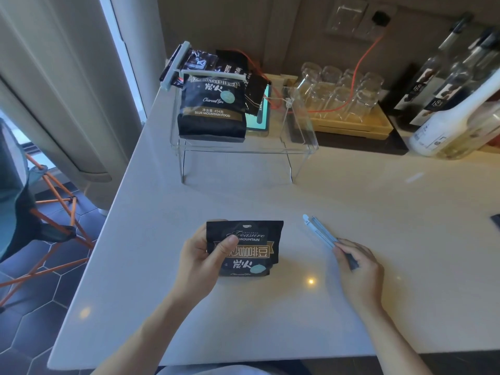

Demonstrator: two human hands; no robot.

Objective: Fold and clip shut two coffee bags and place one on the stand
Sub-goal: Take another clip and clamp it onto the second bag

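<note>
The black coffee bag (244,247) is held upright on the white counter (351,185), near its front edge, its top already folded down flat; it is gripped by the left hand (200,255), the thumb pressed on the printed front and the fingers wrapped behind the left side. The film is judged thin, glossy and slippery, soft above but stiffened by the fold, with the weight sitting low; the best hold is judged to be at the fold itself, so that it cannot spring open. The pale blue clip (320,231) is held at its near end by the right hand (357,266), fingers closed around it, well apart from the bag to the right; it looks light and rigid, and is not yet on the fold. Further back, a second coffee bag (212,115) is seen on the clear stand (297,150), a clip across its top; glasses (338,87) and bottles (454,85) are ranged behind.
</note>
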